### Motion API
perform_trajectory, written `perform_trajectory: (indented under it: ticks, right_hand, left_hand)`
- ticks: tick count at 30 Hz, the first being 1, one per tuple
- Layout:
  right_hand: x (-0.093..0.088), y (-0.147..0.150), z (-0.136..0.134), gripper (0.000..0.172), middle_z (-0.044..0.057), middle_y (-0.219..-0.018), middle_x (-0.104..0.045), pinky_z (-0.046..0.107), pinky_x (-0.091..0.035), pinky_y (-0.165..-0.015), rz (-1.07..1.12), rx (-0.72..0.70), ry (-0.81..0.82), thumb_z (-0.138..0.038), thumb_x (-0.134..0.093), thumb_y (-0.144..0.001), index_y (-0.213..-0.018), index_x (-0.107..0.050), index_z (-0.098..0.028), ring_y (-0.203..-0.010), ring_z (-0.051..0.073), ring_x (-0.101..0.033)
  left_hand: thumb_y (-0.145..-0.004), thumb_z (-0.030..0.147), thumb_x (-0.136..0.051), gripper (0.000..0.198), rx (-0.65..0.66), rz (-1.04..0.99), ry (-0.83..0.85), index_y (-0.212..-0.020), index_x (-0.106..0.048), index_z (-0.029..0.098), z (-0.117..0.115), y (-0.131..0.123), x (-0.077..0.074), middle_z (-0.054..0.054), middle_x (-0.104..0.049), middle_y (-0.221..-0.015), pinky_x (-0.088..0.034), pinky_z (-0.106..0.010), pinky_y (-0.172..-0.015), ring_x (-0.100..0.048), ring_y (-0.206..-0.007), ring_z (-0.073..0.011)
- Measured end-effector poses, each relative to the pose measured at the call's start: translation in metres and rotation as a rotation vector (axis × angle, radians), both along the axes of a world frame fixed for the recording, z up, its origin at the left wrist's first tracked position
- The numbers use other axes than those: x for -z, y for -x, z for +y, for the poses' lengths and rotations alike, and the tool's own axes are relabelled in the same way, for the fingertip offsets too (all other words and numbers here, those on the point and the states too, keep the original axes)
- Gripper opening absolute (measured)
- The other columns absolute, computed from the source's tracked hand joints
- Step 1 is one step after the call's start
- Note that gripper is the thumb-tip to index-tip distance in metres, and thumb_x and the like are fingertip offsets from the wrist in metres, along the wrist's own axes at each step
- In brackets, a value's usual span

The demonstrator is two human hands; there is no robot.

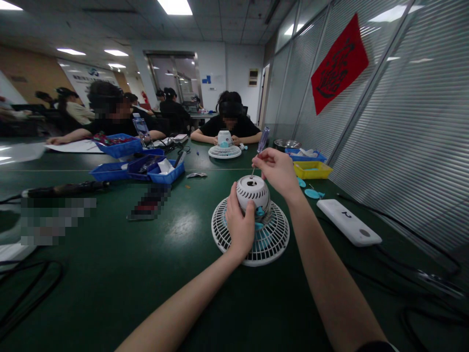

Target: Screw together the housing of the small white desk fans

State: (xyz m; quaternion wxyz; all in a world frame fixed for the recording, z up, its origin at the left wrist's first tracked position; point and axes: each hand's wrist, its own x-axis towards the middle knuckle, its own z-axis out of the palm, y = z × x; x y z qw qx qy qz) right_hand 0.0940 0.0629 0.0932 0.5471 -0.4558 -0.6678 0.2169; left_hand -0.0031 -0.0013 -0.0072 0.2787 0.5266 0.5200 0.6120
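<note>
A small white fan lies face down on the table, its round grille (276, 249) at the bottom and its motor housing (252, 193) on top. Light blue parts show between the two and through the grille. My left hand (240, 225) is wrapped round the left and near side of the housing. Above it, my right hand (276, 168) pinches a screwdriver (263, 140) with a clear purple handle. The thin shaft points down to the dark opening in the housing's top; whether the tip sits in a screw I cannot tell.
Blue trays (166, 172) with parts stand left of centre, a yellow tray (312, 170) to the right. Near my right arm lie light blue pieces (313, 194), a white power bank-like device (348, 222) and black cables. Across the table, a person works at another fan (224, 146).
</note>
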Motion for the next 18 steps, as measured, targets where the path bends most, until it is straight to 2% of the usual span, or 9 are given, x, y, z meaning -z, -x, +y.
perform_trajectory:
  ticks: [6,11,18]
  right_hand:
    - [-0.0003,0.0002,-0.0013,0.008,0.006,-0.077,-0.073,0.022,-0.042,-0.045,0.027,-0.033,0.031,-0.019,-0.061,-0.084,-0.077,-0.063,-0.016,-0.049,0.008,-0.054]
    - [0.0012,-0.0008,-0.0002,0.014,0.006,-0.08,-0.074,0.022,-0.043,-0.046,0.005,-0.05,0.018,-0.017,-0.055,-0.086,-0.079,-0.066,-0.014,-0.048,0.007,-0.053]
    - [0.0013,-0.0013,-0.0026,0.021,0.005,-0.079,-0.073,0.022,-0.042,-0.047,-0.026,-0.021,-0.014,-0.031,-0.058,-0.088,-0.078,-0.068,-0.016,-0.051,0.009,-0.054]
  left_hand:
    - [-0.089,0.034,-0.046,0.061,0.0,-0.002,-0.004,-0.148,-0.037,0.023,-0.0003,0.0004,-0.001,-0.012,-0.045,-0.155,-0.028,-0.047,-0.121,-0.039,-0.146,-0.0267]
    - [-0.09,0.035,-0.045,0.06,-0.007,0.005,-0.001,-0.148,-0.037,0.024,-0.0005,0.0003,-0.0008,-0.011,-0.046,-0.154,-0.028,-0.045,-0.122,-0.039,-0.145,-0.0257]
    - [-0.09,0.036,-0.044,0.06,-0.009,0.008,-0.004,-0.149,-0.036,0.023,-0.0005,0.0004,0.0,-0.011,-0.045,-0.155,-0.028,-0.044,-0.122,-0.038,-0.146,-0.0256]
